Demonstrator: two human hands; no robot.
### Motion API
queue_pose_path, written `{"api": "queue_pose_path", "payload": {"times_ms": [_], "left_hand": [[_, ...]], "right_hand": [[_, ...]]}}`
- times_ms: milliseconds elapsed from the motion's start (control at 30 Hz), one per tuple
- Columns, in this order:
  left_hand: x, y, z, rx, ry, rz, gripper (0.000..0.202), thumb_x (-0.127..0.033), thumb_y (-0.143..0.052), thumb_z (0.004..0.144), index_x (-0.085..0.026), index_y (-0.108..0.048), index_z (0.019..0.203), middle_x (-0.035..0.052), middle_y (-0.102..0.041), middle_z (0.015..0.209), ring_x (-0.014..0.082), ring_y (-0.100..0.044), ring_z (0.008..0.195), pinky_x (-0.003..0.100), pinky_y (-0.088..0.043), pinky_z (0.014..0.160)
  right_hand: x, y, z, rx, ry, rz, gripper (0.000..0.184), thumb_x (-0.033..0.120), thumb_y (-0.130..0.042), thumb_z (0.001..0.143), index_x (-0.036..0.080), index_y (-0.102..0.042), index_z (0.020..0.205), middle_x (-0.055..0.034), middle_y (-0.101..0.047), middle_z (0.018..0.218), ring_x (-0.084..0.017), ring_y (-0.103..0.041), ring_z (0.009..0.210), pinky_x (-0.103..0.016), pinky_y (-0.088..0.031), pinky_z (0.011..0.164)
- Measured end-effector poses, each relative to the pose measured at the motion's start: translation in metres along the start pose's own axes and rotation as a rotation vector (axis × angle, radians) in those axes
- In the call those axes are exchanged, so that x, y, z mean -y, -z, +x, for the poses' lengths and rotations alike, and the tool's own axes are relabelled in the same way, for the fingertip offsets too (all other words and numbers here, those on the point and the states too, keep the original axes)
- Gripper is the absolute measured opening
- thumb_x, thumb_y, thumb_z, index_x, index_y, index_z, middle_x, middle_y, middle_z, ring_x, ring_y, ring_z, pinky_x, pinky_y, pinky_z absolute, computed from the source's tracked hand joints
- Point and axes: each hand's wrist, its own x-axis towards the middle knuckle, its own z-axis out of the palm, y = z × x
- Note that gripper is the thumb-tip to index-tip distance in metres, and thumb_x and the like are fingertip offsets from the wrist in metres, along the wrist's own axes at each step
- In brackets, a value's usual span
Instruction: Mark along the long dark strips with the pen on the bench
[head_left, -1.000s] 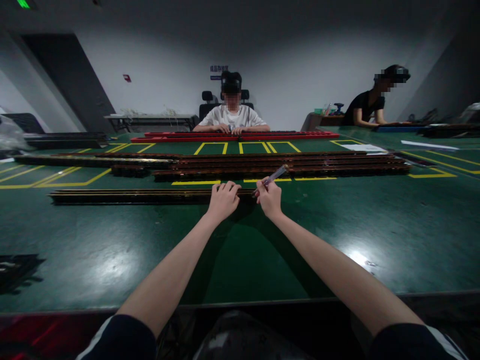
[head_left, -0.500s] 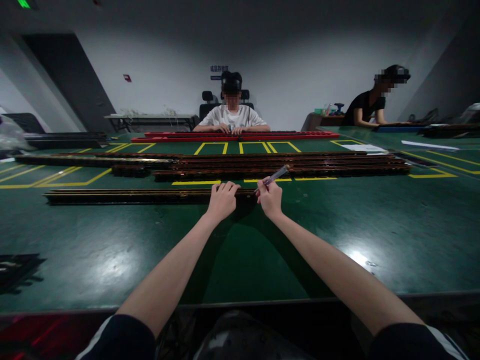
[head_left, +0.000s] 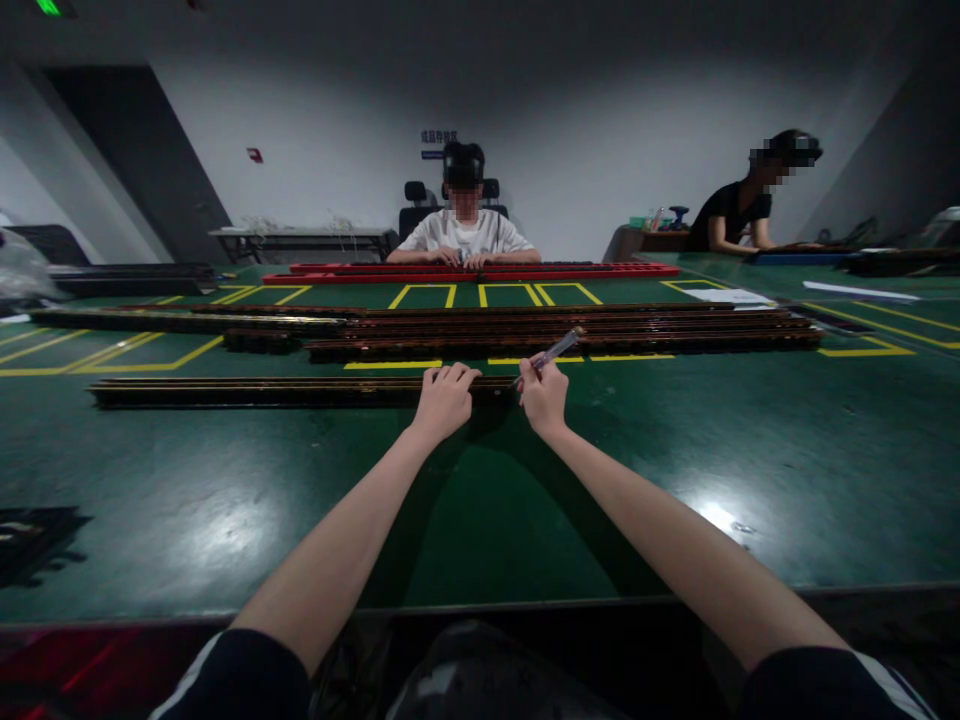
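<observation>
A long dark strip [head_left: 255,393] with thin brownish lines along it lies crosswise on the green table in front of me. My left hand [head_left: 444,400] grips it near its right end, fingers bent over the far edge. In my right hand [head_left: 545,393] is a screwdriver [head_left: 561,346] with a clear, purplish handle, held like a pen. It slants down to the left, its thin tip at the strip's right end. Whether the tip touches the strip I cannot tell.
Beyond the strip lies a stack of similar dark strips [head_left: 570,328] on the green table [head_left: 480,500] with yellow tape lines. A co-worker [head_left: 463,232] sits opposite behind red strips [head_left: 600,270]; another person [head_left: 731,215] leans in at right. A dark piece [head_left: 34,540] lies near left.
My right hand has shifted slightly to the right with the screwdriver. My left hand and the dark strip have stayed in place.
</observation>
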Motion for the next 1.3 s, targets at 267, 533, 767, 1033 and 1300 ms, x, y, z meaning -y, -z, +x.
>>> {"api": "queue_pose_path", "payload": {"times_ms": [267, 533, 767, 1033, 1300], "left_hand": [[0.006, -0.001, -0.001, -0.012, -0.005, -0.035, 0.041, -0.01, -0.038, 0.085, -0.018, -0.059, 0.12, 0.0101, -0.063, 0.118, 0.0238, -0.057, 0.112, 0.044, -0.035, 0.101], [0.013, 0.003, -0.003, -0.033, 0.006, -0.013, 0.034, -0.021, -0.042, 0.088, -0.019, -0.061, 0.116, 0.01, -0.064, 0.115, 0.0246, -0.057, 0.11, 0.043, -0.036, 0.098], [0.024, 0.014, -0.004, 0.026, 0.021, 0.06, 0.037, -0.038, -0.044, 0.091, -0.019, -0.062, 0.118, 0.0122, -0.064, 0.119, 0.028, -0.056, 0.113, 0.046, -0.035, 0.1], [0.037, 0.033, -0.003, 0.165, 0.134, 0.123, 0.045, -0.051, -0.044, 0.092, -0.021, -0.06, 0.122, 0.0125, -0.063, 0.127, 0.0315, -0.053, 0.118, 0.05, -0.036, 0.1], [0.067, 0.036, -0.011, 0.262, 0.288, 0.094, 0.047, -0.052, -0.046, 0.09, -0.022, -0.06, 0.123, 0.0143, -0.061, 0.129, 0.0323, -0.053, 0.121, 0.055, -0.032, 0.103]], "right_hand": [[0.001, 0.001, 0.001, -0.021, -0.032, 0.007, 0.02, 0.035, -0.045, 0.088, 0.021, -0.047, 0.074, 0.001, -0.052, 0.061, -0.014, -0.048, 0.048, -0.027, -0.039, 0.047], [-0.004, 0.0, 0.002, -0.071, -0.016, 0.026, 0.029, 0.048, -0.046, 0.088, 0.022, -0.047, 0.074, 0.0024, -0.051, 0.057, -0.013, -0.047, 0.046, -0.025, -0.038, 0.044], [-0.004, 0.0, 0.002, -0.108, 0.0, 0.031, 0.034, 0.053, -0.044, 0.087, 0.023, -0.044, 0.071, 0.0032, -0.05, 0.055, -0.012, -0.046, 0.043, -0.024, -0.036, 0.042], [-0.004, 0.003, 0.004, -0.211, 0.008, -0.058, 0.036, 0.054, -0.041, 0.087, 0.023, -0.045, 0.07, 0.002, -0.051, 0.055, -0.015, -0.049, 0.046, -0.026, -0.037, 0.047], [-0.005, 0.003, 0.005, -0.143, 0.104, -0.172, 0.034, 0.05, -0.041, 0.088, 0.021, -0.05, 0.072, -0.0021, -0.058, 0.064, -0.018, -0.054, 0.058, -0.028, -0.041, 0.056]]}}
